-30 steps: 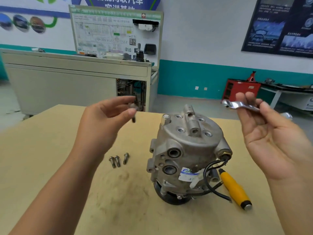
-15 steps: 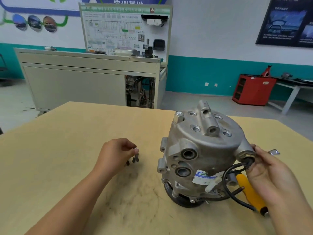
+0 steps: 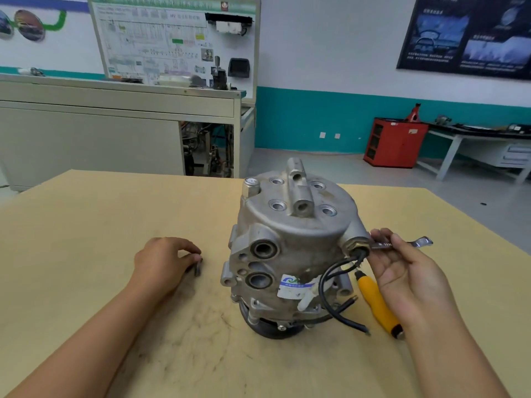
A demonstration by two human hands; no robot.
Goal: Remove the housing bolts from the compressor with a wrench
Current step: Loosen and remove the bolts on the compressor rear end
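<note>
Silver wrench (image 3: pixel 402 243) pinched in the right hand (image 3: pixel 409 272) beside the compressor (image 3: pixel 293 242); left hand (image 3: pixel 163 261) grips bolts (image 3: pixel 198 269) down on the wooden counter (image 3: pixel 86 239).

The left arm reaches in from the near left. Its hand (image 3: pixel 165 262) is low and knuckles-up, with curled fingers pinching a bolt (image 3: pixel 197 267) at their tips. The right arm comes in from the near right. Its hand (image 3: pixel 408 271), palm turned left, grips a wrench (image 3: pixel 422 241) between curled fingers and thumb.
</note>
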